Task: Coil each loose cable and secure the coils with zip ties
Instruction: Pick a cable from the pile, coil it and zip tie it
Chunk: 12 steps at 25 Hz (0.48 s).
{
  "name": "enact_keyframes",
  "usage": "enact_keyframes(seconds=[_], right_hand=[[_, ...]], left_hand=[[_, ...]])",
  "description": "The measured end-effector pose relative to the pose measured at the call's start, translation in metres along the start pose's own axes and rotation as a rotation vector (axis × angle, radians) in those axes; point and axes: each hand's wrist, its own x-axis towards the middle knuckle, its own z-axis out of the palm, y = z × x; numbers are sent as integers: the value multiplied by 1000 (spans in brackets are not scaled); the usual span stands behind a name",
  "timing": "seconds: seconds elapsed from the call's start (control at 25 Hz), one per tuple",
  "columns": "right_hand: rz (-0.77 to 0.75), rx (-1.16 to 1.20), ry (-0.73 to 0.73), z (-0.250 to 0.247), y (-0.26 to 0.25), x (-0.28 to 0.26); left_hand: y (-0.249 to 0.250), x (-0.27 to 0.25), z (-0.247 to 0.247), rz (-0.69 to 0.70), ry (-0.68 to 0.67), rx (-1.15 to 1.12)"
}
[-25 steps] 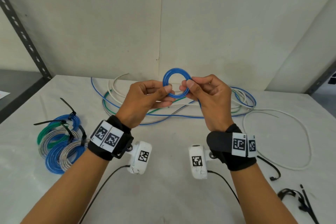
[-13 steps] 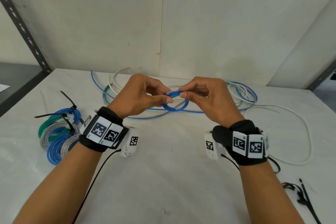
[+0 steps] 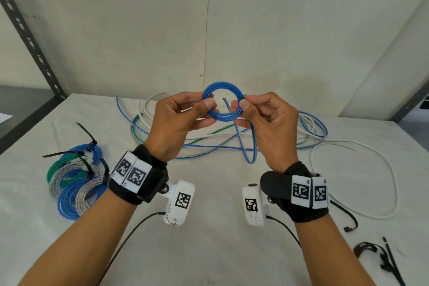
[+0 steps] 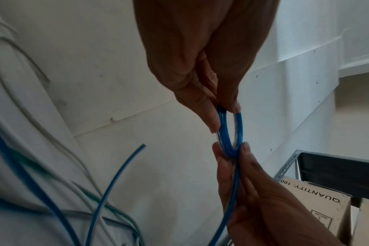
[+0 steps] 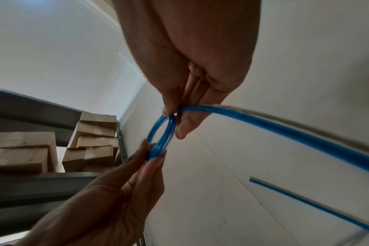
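Head view looks down; both wrist views closely share the blue coil (image 3: 222, 104).

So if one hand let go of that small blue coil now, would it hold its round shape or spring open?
Probably spring open: the blue coil has no zip tie, and only the left hand and right hand pinch its turns together. The cable looks springy rather than limp, since its free tail hangs in a smooth bend. Its glossy jacket may also slip.

A white surface (image 3: 209, 251) is carrying tied cable coils (image 3: 74, 183) at its left, loose cables (image 3: 308, 132) sprawling along the back, and black zip ties (image 3: 380, 260) lying near the right front.
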Motion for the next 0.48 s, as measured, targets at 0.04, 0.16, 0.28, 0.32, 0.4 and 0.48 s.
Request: enact_keyframes(seconds=[0.04,0.16,0.28,0.32,0.4,0.48], right_hand=[[-1,14,11,2,-1,-1],[-20,15,30,4,-4,-1],[-32,-78,-17,-9,-5,5],[-32,-151,-73,-14,-4,6],[-21,-313,-228,-18,-4,5],[1,-429,-355,-19,-5,2]], left_hand=[[-3,-1,3,-13,1,-18],[-5,-4,8,-51,-27,-27],[0,-2,-1,-46,-103,162],[3,-1,-4,-17,-139,267],[9,-1,-11,42,-220,506],[14,-3,-13,49,-298,685]])
